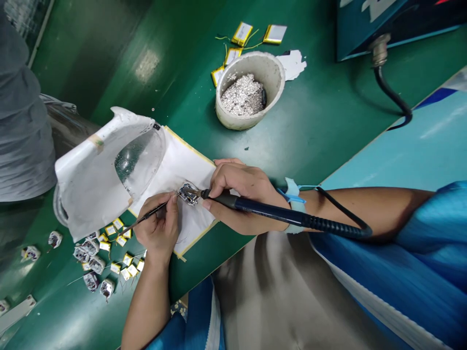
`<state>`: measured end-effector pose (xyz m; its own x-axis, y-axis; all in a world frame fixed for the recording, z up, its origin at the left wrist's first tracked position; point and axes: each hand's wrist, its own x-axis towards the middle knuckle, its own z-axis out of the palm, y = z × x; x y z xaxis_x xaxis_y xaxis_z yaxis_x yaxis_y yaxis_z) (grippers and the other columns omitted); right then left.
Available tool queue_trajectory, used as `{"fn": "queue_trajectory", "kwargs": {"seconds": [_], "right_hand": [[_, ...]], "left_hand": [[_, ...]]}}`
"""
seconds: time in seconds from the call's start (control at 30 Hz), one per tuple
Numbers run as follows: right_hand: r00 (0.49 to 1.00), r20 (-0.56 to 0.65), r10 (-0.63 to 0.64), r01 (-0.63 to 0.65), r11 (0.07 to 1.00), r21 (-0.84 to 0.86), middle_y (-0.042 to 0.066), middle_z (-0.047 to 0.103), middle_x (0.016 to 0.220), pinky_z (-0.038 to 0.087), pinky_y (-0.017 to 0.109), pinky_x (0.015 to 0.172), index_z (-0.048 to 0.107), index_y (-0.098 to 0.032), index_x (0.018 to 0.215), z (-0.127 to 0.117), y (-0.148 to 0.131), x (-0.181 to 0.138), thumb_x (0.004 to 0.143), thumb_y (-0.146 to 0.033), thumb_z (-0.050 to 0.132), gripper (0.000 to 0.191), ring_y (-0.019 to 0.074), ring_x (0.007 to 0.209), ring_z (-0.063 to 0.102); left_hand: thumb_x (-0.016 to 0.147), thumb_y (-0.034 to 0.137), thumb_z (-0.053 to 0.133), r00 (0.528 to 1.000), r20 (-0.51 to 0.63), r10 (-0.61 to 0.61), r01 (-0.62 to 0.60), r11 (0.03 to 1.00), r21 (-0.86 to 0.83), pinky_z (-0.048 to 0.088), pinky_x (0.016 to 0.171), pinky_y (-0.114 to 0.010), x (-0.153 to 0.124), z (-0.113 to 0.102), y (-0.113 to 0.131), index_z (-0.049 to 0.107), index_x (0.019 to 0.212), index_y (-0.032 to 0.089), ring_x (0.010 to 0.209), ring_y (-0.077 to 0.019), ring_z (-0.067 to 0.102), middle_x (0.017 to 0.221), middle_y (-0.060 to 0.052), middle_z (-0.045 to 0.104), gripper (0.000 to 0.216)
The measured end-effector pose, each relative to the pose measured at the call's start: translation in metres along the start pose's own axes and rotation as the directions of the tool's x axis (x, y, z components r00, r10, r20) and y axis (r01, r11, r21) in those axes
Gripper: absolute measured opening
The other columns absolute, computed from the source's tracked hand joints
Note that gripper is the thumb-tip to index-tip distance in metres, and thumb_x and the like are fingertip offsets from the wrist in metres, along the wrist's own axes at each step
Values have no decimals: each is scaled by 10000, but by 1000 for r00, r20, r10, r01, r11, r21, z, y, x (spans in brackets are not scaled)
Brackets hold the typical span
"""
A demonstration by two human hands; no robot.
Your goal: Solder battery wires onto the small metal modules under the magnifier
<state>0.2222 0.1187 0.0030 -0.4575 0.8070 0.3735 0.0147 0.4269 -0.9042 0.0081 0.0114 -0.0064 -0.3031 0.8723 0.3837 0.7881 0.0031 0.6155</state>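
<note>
My right hand (239, 192) is closed around a dark soldering iron (277, 214), its tip touching a small silvery battery cell (188, 193) that lies on a white mat (184, 167). A black cord runs from the iron back along my forearm. My left hand (160, 226) pinches a thin pair of tweezers (146, 217) whose points reach the same cell from the left. A clear fume hood (140, 158) with a white paper-covered housing sits just behind the cell.
A grey cup (251, 90) full of silvery scrap stands on the green bench (328, 121), with yellow-edged cells (242, 34) behind it. Several small cells and yellow parts (105, 260) lie at the lower left. A dark blue box with a cable (392, 92) is at the upper right.
</note>
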Motion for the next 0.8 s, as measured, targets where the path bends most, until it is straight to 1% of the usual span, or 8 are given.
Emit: {"fn": "queue_trajectory", "kwargs": {"seconds": [0.13,0.2,0.27,0.43,0.53,0.63,0.73,0.8], "right_hand": [[1000,-21,0,0,1000,8,-20,695,761,546,375,794,572,-262,874,-1,-1,1,944,-191,754,207,178,702,684],[1000,-21,-2,2,1000,3,-18,693,762,546,377,789,575,-259,875,-1,0,1,943,-194,759,207,180,708,690],[1000,-22,-12,12,1000,1,-20,686,756,545,378,788,577,-255,876,-1,0,1,941,-191,761,205,179,704,687],[1000,2,12,-12,1000,0,-16,705,769,556,386,819,584,-257,884,-2,0,1,948,-203,757,192,177,711,686],[1000,4,25,-25,1000,-7,-21,703,756,554,388,822,580,-261,875,-1,-1,1,948,-207,751,194,176,704,682],[1000,11,21,-21,999,-26,-34,685,726,546,389,825,572,-260,864,0,-1,0,948,-205,742,198,167,673,665],[999,27,20,-19,999,-40,-36,684,722,545,393,837,571,-259,862,0,0,-1,943,-209,739,193,166,671,665],[999,33,25,-23,999,-48,-36,687,722,547,399,854,572,-261,863,0,0,-1,940,-219,740,189,168,674,667]], "left_hand": [[1030,275,797,999,-36,-22,19,995,-101,692,838,-359,-2,2,-2,735,1072,207,921,-196,842,985,-51,836,101],[1034,289,792,999,-33,-31,26,989,-145,699,845,-382,-2,2,-2,719,1081,213,924,-205,842,993,-52,833,115],[1030,290,796,999,-21,-26,23,988,-153,701,842,-387,-2,2,-3,721,1083,214,920,-206,841,990,-53,833,120],[1031,301,802,999,-4,-36,35,992,-117,697,832,-363,-2,1,-2,742,1067,203,917,-205,846,976,-56,836,120],[1028,320,816,998,-19,-57,56,997,-48,684,805,-327,-3,1,-2,770,1054,200,889,-192,845,972,-51,842,131],[1023,340,826,995,-47,-84,83,996,-15,681,791,-305,-5,2,-2,785,1043,199,881,-184,850,969,-46,849,148],[1023,373,824,994,-35,-108,109,993,45,676,770,-288,-6,2,-3,788,1034,198,870,-181,852,965,-45,853,179],[1015,372,834,994,-37,-101,104,992,76,669,763,-278,-7,2,-4,797,1026,202,849,-173,845,956,-40,854,175]]}}
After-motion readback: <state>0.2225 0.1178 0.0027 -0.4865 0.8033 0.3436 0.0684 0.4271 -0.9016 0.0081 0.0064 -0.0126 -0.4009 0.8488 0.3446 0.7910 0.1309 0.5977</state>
